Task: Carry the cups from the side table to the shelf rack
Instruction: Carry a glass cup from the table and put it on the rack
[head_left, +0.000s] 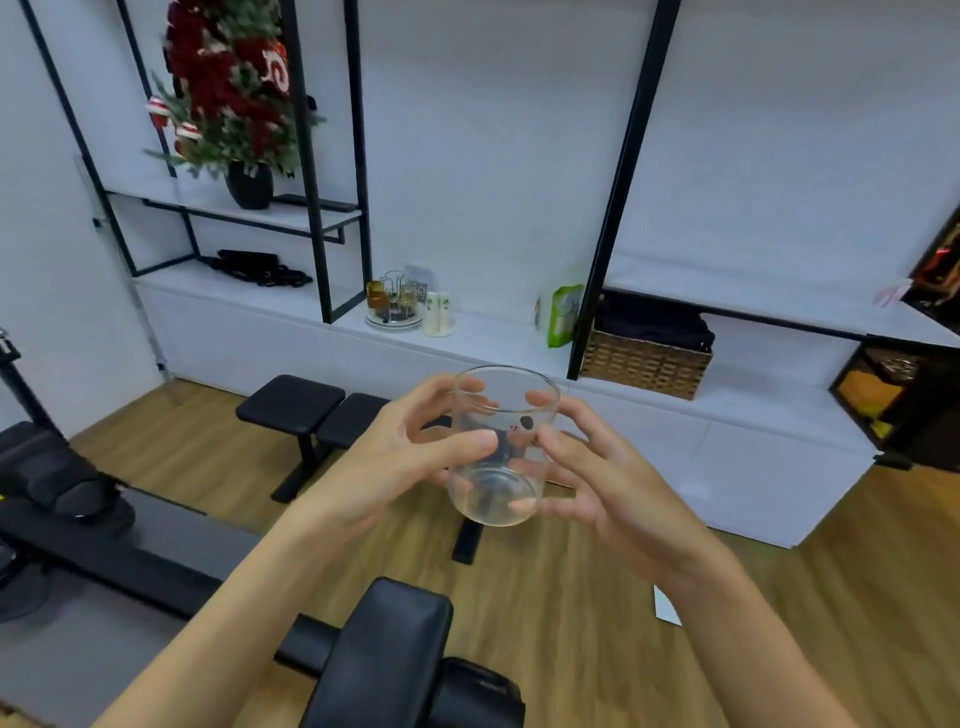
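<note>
One clear, straight-sided glass cup (501, 444) is held up in the air between two hands, above the wooden plank floor (597, 597) and in front of the long white shelf rack with black metal posts (621, 197). It is a smooth cylinder with a thick round base, tilted so the open rim leans away, and it carries a small dark printed mark on its wall. The left hand (410, 457) curls round the cup's left side, thumb across the front and fingertips behind the glass. The right hand (597, 467) cups the other side, its fingers bent against the wall and the base.

On the white ledge of the rack stands one round clear tray of small glass jars (394, 301), some amber; how many jars I cannot tell. Just beside it are two pale paper cups (438, 312). Further right are one green and white packet (563, 314) and one woven brown wicker basket (644, 358) holding dark folded cloth. On a higher shelf at the left sits one black round vase with red and green foliage (249, 182). One black padded bench (311, 408) stands on the floor below.
</note>
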